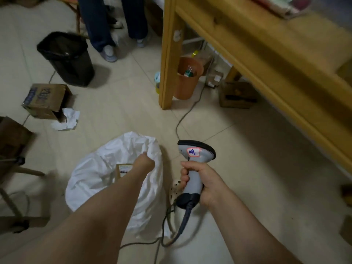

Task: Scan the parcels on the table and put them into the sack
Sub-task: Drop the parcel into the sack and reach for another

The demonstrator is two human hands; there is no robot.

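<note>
One parcel (122, 171), brown with a white label, lies inside the white sack (91, 180), which stands open on the floor. From the head view, the likeliest trouble is the sack's mouth folding shut. The cloth is limp, and only the left hand (146, 161) holds up its far rim, so the next parcel could catch on the edge if that hold slackens. The scanner's cord (182, 223) trails down just right of the sack, over a power strip (176, 187), and a tug or a misplaced foot could snag it. The wooden table (247, 40) stands well beyond the sack to the right, and its top is too blurred to show any parcels.

The left hand's fingers are curled into the rim cloth and bunch it, with the fingertips hidden. The right hand (202, 182), right of the sack, is wrapped fully round the handle of the scanner (196, 151), whose head points away.
</note>
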